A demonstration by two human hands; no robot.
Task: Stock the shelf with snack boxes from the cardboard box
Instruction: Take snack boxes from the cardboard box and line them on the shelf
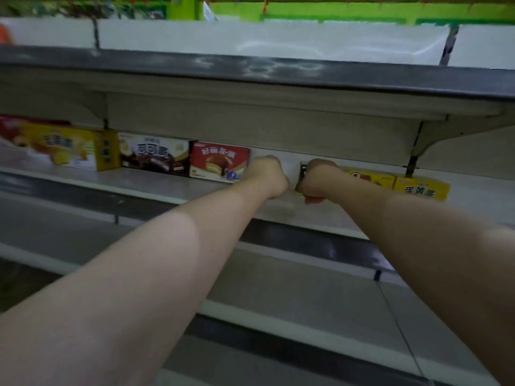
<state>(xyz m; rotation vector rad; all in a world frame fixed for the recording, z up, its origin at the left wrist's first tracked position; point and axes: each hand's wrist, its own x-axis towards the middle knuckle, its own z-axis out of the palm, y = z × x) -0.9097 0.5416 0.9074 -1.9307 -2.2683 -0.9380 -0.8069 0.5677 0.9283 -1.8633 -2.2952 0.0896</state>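
We cannot see the fingers of either hand: the left hand (267, 174) hides the lower right corner of the red cardboard snack box (218, 163), and the right hand (316, 179) covers most of a dark box (303, 171), so its grip is unclear. The right forearm hides part of the yellow-and-brown snack box (369, 177). The yellow snack box (60, 147) far left is blurred, its print unreadable.
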